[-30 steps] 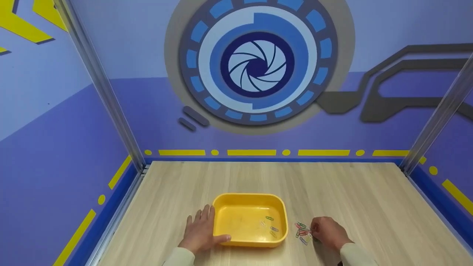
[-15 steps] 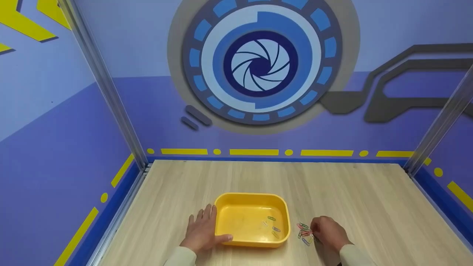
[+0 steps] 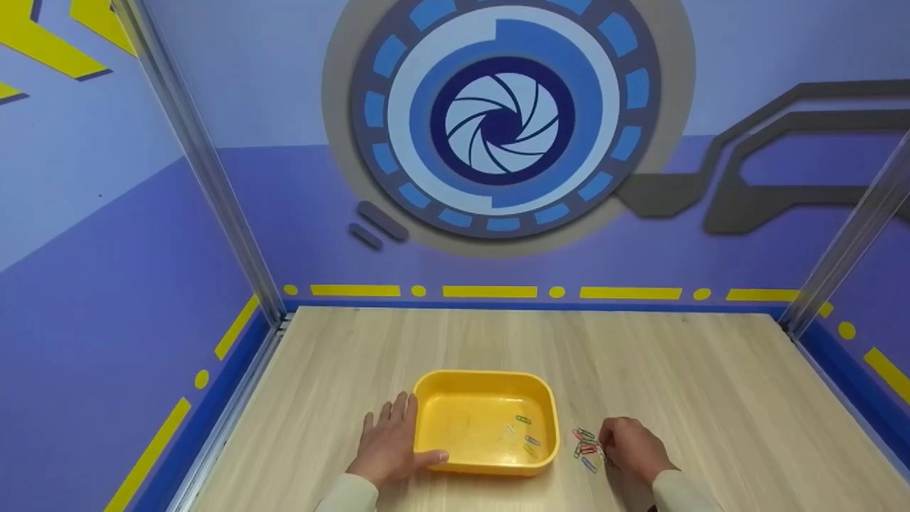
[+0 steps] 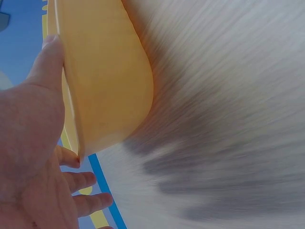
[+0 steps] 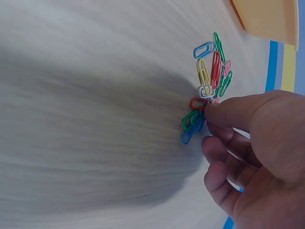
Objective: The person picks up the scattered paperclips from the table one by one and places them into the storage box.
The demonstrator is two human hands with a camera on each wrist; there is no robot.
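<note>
Against a splayed left hand (image 3: 389,442), the yellow tray (image 3: 462,430) holds paperclips (image 3: 532,440); right hand (image 3: 633,448) pinches loose clips (image 5: 194,123).

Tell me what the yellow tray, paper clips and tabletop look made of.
Yellow tray: probably molded plastic, given its smooth, softly shiny surface. Paper clips: likely plastic-coated wire; thin bent loops in solid colors. Tabletop: wood or wood-look laminate, matte, with streaked grain.

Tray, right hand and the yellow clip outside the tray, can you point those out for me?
Tray (image 3: 466,430): head view, on the bare floor inside it.
Right hand (image 3: 633,445): head view, on the back of it.
Yellow clip (image 5: 204,76): right wrist view, mid-length.
</note>
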